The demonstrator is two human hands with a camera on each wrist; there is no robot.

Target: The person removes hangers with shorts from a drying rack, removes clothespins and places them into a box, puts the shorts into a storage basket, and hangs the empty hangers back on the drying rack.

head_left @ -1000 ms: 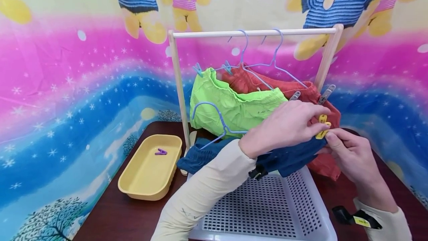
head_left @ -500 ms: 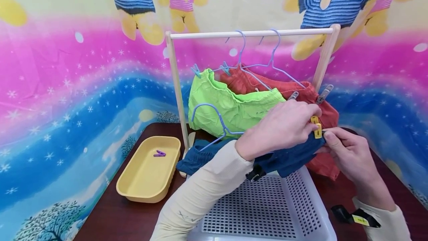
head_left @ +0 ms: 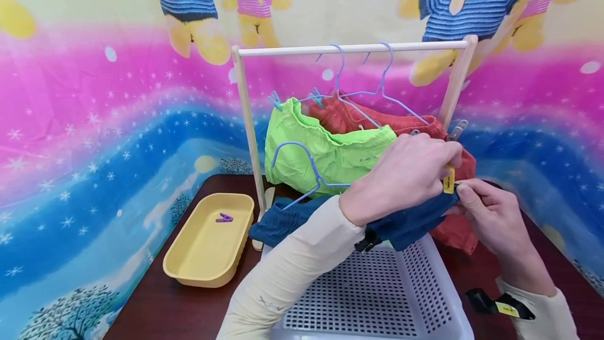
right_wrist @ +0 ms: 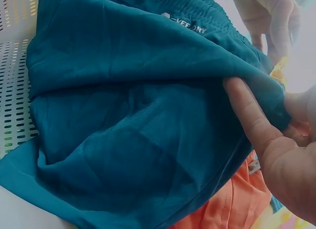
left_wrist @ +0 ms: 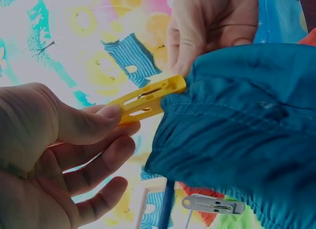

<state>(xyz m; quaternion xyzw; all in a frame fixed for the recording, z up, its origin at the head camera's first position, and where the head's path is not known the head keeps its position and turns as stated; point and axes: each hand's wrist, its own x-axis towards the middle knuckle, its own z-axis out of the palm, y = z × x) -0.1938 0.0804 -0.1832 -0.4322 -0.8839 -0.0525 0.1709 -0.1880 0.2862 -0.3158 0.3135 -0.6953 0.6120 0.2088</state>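
In the head view my left hand (head_left: pixel 408 172) pinches a yellow clothespin (head_left: pixel 449 180) between thumb and finger. The clothespin's tip meets the waistband corner of dark blue shorts (left_wrist: pixel 232 120) in the left wrist view; whether it bites the cloth I cannot tell. My right hand (head_left: pixel 495 219) pinches that same corner from the right, one finger lying along the cloth (right_wrist: pixel 148 125) in the right wrist view. A blue hanger (head_left: pixel 313 167) stands up out of the shorts' waist at the left, its hook free. My left forearm hides the shorts' middle.
Green shorts (head_left: pixel 325 153) and red shorts (head_left: pixel 464 164) hang by pegs from hangers on a wooden rack (head_left: pixel 354 50). Below lies a grey perforated basket (head_left: pixel 453 287). A yellow tray (head_left: pixel 189 230) at left holds a purple clothespin (head_left: pixel 224 218).
The yellow clothespin has turned more upright and moved slightly left, at the shorts' corner. My left hand has shifted over it. The right hand keeps its pinch, nearly still.
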